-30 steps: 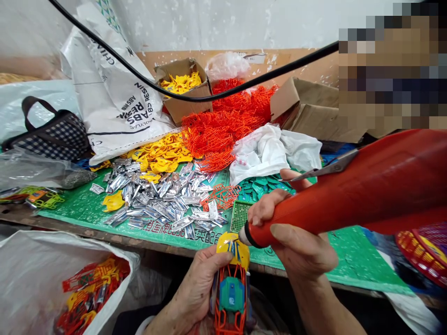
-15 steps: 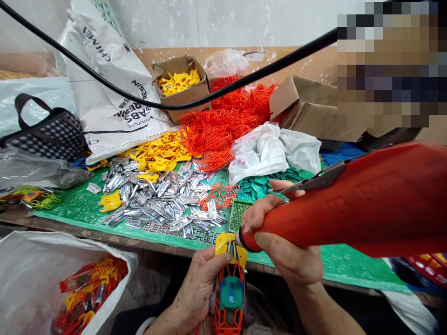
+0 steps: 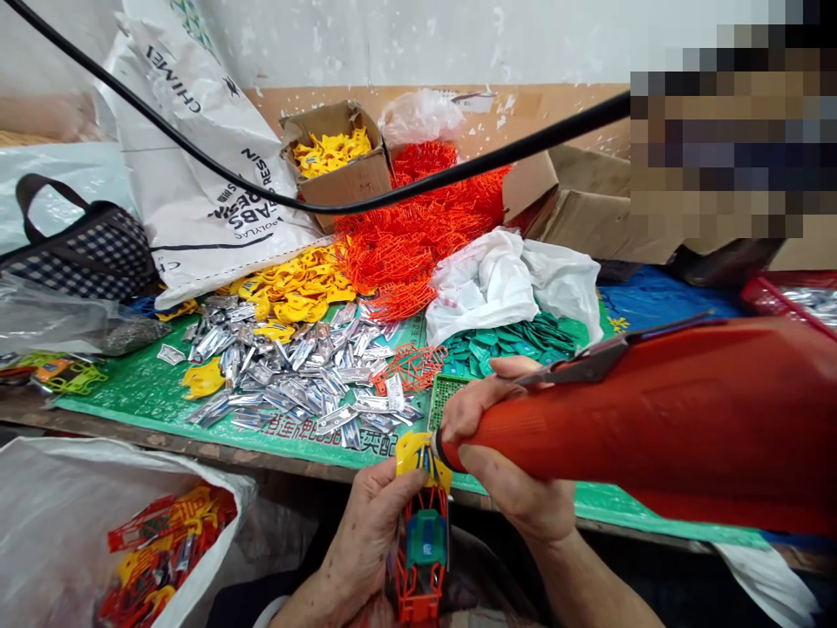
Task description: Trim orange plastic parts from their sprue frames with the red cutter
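Note:
My left hand (image 3: 366, 523) is closed around a toy car body (image 3: 427, 539), with a red tubular frame, a green middle piece and a yellow front part. Its thumb presses on the yellow part. A red electric screwdriver (image 3: 588, 406) with a metal lever is gripped in my right hand (image 3: 533, 497). The driver's tip meets the yellow part's right side; any screw there is hidden. Just beyond the tip, a small green basket (image 3: 445, 397) stands on the table.
Silver pieces (image 3: 294, 371), yellow parts (image 3: 301, 283), red frames (image 3: 405, 244) and green pieces (image 3: 523, 344) lie in piles on the green-covered table. A white sack (image 3: 215, 567) at lower left holds assembled bodies. A black cable (image 3: 353, 208) hangs across the view.
The screwdriver's rear end has dropped, bringing it closer to level. Both hands and the toy car body have shifted slightly left in view, with the tip still at the yellow part.

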`<state>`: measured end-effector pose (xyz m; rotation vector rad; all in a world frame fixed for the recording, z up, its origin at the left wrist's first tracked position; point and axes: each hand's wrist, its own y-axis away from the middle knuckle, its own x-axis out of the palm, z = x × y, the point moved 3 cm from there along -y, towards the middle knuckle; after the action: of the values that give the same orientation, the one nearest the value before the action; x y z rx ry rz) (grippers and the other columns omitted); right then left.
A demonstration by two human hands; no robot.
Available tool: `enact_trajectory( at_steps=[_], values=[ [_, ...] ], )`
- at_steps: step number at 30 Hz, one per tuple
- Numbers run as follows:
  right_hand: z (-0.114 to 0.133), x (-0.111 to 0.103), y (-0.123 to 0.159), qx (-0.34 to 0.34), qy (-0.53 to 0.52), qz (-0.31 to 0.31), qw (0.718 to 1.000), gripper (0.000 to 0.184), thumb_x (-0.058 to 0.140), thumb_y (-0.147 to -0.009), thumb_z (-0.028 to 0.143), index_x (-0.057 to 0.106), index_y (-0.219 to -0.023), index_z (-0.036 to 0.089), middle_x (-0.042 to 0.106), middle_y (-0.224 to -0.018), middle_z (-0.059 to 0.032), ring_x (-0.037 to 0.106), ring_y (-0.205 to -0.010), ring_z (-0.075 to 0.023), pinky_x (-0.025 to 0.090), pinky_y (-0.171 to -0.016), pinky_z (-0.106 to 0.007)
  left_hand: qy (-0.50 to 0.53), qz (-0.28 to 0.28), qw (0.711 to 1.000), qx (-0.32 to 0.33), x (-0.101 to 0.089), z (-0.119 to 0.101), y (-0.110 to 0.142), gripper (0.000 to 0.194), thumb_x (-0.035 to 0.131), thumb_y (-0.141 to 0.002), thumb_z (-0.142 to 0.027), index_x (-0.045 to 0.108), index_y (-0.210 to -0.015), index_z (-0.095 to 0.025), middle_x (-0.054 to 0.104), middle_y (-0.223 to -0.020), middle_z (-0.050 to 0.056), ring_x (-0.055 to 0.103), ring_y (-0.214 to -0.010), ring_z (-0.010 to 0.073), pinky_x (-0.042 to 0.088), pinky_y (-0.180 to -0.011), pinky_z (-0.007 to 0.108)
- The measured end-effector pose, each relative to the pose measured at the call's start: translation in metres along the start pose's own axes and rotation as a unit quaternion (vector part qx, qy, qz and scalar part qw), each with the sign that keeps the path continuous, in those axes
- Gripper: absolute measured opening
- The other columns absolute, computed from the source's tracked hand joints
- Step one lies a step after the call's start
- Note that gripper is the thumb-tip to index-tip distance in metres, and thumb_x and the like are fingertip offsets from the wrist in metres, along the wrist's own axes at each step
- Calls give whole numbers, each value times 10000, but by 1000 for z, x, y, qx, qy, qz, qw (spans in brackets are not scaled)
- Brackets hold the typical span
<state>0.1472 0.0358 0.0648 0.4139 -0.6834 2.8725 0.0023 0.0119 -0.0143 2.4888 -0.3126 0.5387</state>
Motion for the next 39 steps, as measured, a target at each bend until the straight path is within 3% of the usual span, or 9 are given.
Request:
enact_trajectory(
  at_steps=[10,15,19,26,39],
  values=[
    [7,-4,-10,1,-51,11,999,638,703,-710,124,468,-1259,346,621,-750,66,597,-630,-152,525,-700,-366,59,4,997,-42,-5,1,-4,248,833,-687,-329,777,-808,-120,716,-690,44,588,-601,123,467,-578,206],
    [3,-25,-29,-8,22,-60,998,279,735,-669,132,637,-901,251,636,-699,41,598,-613,-152,529,-660,-355,34,-35,996,-71,-18,2,-3,270,838,-678,-344,764,-796,-112,707,-639,49,595,-537,118,476,-536,209],
    [-12,-31,-33,19,15,-86,996,169,737,-633,130,638,-740,215,637,-668,30,595,-565,-149,494,-532,-316,8,-30,996,-81,-23,3,-2,316,827,-694,-378,755,-861,-120,706,-642,43,584,-500,114,466,-502,211],
    [-30,-26,-29,45,-9,-63,997,144,744,-635,129,642,-708,202,641,-642,32,595,-564,-144,496,-515,-300,-6,-32,995,-95,-15,0,-1,291,839,-676,-388,743,-748,-123,670,-559,15,546,-432,94,434,-434,183],
    [-35,-27,-26,54,29,-39,997,102,732,-668,143,654,-674,210,623,-671,23,601,-593,-153,516,-568,-337,12,-28,995,-98,-17,1,-6,314,819,-708,-360,738,-881,-111,698,-659,43,573,-497,104,467,-498,204]
  ],
)
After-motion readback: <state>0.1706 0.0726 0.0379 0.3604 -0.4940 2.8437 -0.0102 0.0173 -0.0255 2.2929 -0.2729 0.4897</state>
